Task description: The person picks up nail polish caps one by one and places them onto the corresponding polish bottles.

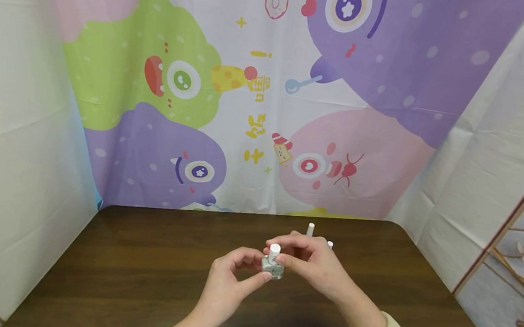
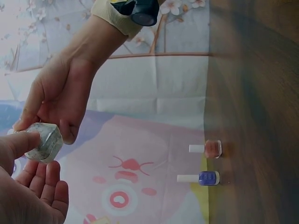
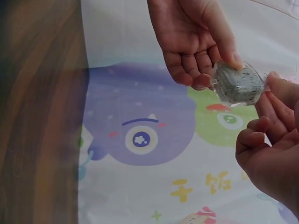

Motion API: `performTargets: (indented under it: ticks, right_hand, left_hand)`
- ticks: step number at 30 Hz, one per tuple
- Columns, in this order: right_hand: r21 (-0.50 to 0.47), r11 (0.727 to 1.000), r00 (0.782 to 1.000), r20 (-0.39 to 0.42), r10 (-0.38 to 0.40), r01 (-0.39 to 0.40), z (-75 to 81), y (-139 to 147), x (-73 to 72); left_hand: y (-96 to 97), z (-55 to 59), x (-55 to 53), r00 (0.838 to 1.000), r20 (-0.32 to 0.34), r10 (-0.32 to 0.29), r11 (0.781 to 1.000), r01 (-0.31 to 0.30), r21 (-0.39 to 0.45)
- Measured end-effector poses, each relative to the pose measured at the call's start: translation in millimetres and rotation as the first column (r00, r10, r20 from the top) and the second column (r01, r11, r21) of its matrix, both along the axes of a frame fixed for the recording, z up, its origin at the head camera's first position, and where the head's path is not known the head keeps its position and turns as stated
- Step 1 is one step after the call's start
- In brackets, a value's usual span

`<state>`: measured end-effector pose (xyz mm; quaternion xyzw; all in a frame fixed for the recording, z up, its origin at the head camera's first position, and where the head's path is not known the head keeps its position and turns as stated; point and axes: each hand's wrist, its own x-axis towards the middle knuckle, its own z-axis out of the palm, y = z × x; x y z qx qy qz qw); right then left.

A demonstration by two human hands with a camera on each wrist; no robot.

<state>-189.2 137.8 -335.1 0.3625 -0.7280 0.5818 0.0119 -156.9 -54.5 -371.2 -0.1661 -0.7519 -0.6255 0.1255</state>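
Note:
A small clear nail polish bottle [image 1: 272, 270] with speckled grey-green contents is held up over the table, its white cap [image 1: 274, 253] on top. My left hand [image 1: 231, 280] pinches the glass body between thumb and fingers, the thumb pressing on its near side. From the right, my right hand [image 1: 316, 262] pinches the white cap between thumb and fingertips. The right wrist view shows the speckled glass [image 3: 238, 84] between the two hands, with the cap mostly hidden by the right fingers.
Two more nail polish bottles stand on the brown table [image 1: 145, 267] behind my right hand: a purple one [image 2: 209, 178] and a reddish-brown one [image 2: 213, 149], both with white caps. A cartoon-printed curtain [image 1: 251, 183] hangs at the table's far edge.

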Motion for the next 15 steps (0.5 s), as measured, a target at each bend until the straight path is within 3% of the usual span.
performTargets:
  ticks: [7, 11, 15]
  right_hand:
    - [0.072, 0.994, 0.978, -0.200, -0.062, 0.077, 7.3, 6, -2.6]
    - [0.115, 0.987, 0.966, -0.245, -0.080, 0.111, 12.7, 9, -2.3]
    - [0.136, 0.979, 0.965, -0.235, -0.115, 0.149, 17.6, 12, -1.4]
  left_hand:
    - [-0.7, -1.0, -1.5, 1.000, -0.016, -0.009, 1.000, 0.009, -0.004]
    - [-1.0, -0.4, -2.6, 0.999, -0.035, -0.029, 0.999, 0.028, -0.019]
    - [-1.8, 1.0, -4.2, 0.996, -0.076, -0.056, 0.997, 0.052, -0.048]
